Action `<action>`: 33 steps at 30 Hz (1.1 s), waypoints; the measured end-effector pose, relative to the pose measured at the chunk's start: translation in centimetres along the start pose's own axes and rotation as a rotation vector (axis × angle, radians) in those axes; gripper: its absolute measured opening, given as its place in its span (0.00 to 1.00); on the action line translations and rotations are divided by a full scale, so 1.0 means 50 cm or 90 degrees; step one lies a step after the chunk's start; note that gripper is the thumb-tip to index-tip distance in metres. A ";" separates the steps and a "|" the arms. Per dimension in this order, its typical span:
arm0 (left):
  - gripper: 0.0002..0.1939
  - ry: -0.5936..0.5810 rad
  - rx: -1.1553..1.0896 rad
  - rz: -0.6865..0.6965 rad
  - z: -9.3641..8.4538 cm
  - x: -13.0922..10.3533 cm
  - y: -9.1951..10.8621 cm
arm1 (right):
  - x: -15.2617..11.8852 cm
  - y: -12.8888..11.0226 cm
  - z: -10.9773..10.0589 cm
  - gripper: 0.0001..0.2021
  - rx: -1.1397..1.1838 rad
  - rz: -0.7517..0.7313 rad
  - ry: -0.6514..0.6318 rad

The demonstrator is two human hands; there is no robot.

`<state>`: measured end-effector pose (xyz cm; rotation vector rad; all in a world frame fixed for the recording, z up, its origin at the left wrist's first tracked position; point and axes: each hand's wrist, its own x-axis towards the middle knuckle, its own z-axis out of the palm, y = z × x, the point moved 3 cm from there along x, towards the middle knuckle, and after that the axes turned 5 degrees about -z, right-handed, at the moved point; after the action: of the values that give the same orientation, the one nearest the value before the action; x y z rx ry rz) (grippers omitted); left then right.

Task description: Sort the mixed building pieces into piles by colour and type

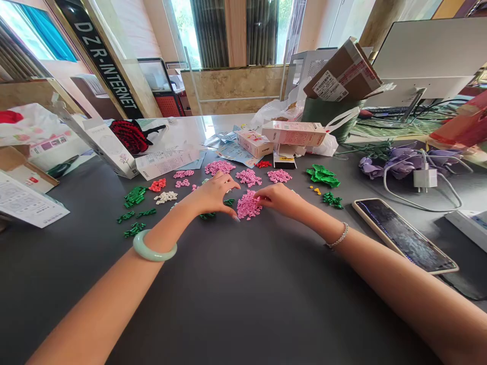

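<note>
A pile of small pink plastic pieces (249, 205) lies on the dark table between my hands. My left hand (213, 195) arches left of it, thumb and fingers apart, with nothing visible in its grasp; part of a green heap (207, 216) shows beneath. My right hand (281, 197) has its fingertips pinched together at the pile's right edge; whatever they hold is hidden. Behind lie more pink heaps (248, 177). On the left are green pieces (135, 196), orange-red pieces (157, 185) and cream pieces (166, 197).
Green leaf-shaped parts (323, 175), yellow bits (315, 190) and a phone (405, 234) lie to the right. Purple flowers (403, 161) and a charger (425, 179) with its cable are farther right. Small boxes (292, 133) and papers (169, 158) stand behind.
</note>
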<state>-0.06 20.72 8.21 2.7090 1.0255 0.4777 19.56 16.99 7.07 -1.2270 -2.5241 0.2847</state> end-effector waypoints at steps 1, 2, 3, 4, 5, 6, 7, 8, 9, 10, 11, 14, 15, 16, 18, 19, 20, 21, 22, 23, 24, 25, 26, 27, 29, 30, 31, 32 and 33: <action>0.35 -0.007 0.013 0.000 0.002 0.000 -0.002 | 0.000 0.005 -0.005 0.10 -0.007 0.003 0.001; 0.35 -0.013 0.024 -0.001 0.004 0.000 -0.003 | 0.000 0.011 -0.011 0.10 -0.015 0.006 0.003; 0.36 -0.018 0.032 -0.002 0.005 0.001 -0.004 | 0.000 0.018 -0.017 0.11 -0.025 0.009 0.004; 0.37 -0.022 0.039 -0.002 0.007 0.001 -0.006 | 0.000 0.025 -0.023 0.11 -0.037 0.013 0.006; 0.37 -0.025 0.043 -0.002 0.008 0.002 -0.007 | -0.001 0.032 -0.029 0.11 -0.051 0.017 0.006; 0.37 -0.028 0.046 0.000 0.010 0.003 -0.008 | -0.002 0.039 -0.034 0.10 -0.065 0.021 0.006; 0.36 -0.028 0.047 0.003 0.011 0.003 -0.009 | -0.004 0.045 -0.039 0.10 -0.079 0.026 0.006; 0.35 -0.028 0.047 0.007 0.012 0.003 -0.010 | -0.006 0.050 -0.041 0.09 -0.092 0.031 0.004; 0.34 -0.027 0.045 0.012 0.013 0.004 -0.011 | -0.007 0.053 -0.042 0.09 -0.104 0.034 0.000; 0.33 -0.025 0.042 0.018 0.014 0.004 -0.011 | -0.009 0.056 -0.041 0.08 -0.114 0.036 -0.006; 0.33 -0.023 0.039 0.023 0.015 0.004 -0.012 | -0.010 0.057 -0.038 0.08 -0.122 0.035 -0.014; 0.32 -0.015 0.029 0.037 0.017 0.004 -0.012 | -0.009 0.056 -0.026 0.09 -0.142 0.028 -0.033; 0.31 -0.012 0.025 0.040 0.017 0.005 -0.013 | -0.008 0.055 -0.022 0.09 -0.148 0.025 -0.036; 0.31 -0.009 0.021 0.042 0.017 0.005 -0.013 | -0.007 0.055 -0.019 0.09 -0.152 0.023 -0.038; 0.31 -0.004 0.011 0.045 0.018 0.005 -0.014 | -0.005 0.055 -0.014 0.09 -0.156 0.015 -0.038; 0.30 -0.002 0.007 0.047 0.019 0.006 -0.014 | -0.004 0.055 -0.012 0.09 -0.157 0.011 -0.037; 0.30 0.000 0.004 0.049 0.020 0.006 -0.014 | -0.004 0.055 -0.012 0.09 -0.158 0.007 -0.035; 0.29 0.001 0.002 0.051 0.021 0.006 -0.014 | -0.003 0.055 -0.011 0.08 -0.157 0.003 -0.033; 0.29 0.002 0.000 0.053 0.022 0.006 -0.014 | -0.003 0.054 -0.011 0.08 -0.156 0.001 -0.030; 0.28 0.004 -0.002 0.055 0.023 0.006 -0.015 | -0.004 0.053 -0.010 0.08 -0.154 -0.002 -0.027; 0.28 0.005 -0.004 0.056 0.024 0.006 -0.015 | -0.004 0.052 -0.009 0.08 -0.150 -0.003 -0.024; 0.28 0.007 -0.005 0.057 0.025 0.006 -0.015 | -0.004 0.050 -0.008 0.08 -0.145 -0.005 -0.022; 0.28 0.009 -0.007 0.059 0.026 0.007 -0.015 | -0.004 0.049 -0.007 0.08 -0.139 -0.008 -0.020; 0.28 0.011 -0.007 0.060 0.027 0.007 -0.015 | -0.004 0.048 -0.006 0.07 -0.132 -0.012 -0.018; 0.28 0.016 -0.007 0.064 0.028 0.007 -0.015 | -0.004 0.048 -0.008 0.07 -0.116 -0.019 -0.013; 0.28 0.019 -0.006 0.067 0.028 0.007 -0.015 | -0.004 0.049 -0.011 0.07 -0.108 -0.021 -0.006; 0.28 0.022 -0.005 0.070 0.028 0.007 -0.014 | -0.005 0.052 -0.016 0.07 -0.101 -0.022 0.004; 0.28 0.024 -0.004 0.073 0.028 0.007 -0.014 | -0.005 0.057 -0.022 0.07 -0.094 -0.020 0.018; 0.28 0.028 -0.004 0.076 0.028 0.008 -0.014 | -0.007 0.063 -0.030 0.08 -0.087 -0.016 0.035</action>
<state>0.30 21.38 6.78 2.7766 0.8749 0.5616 22.57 18.71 7.40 -1.2327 -2.5455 0.0720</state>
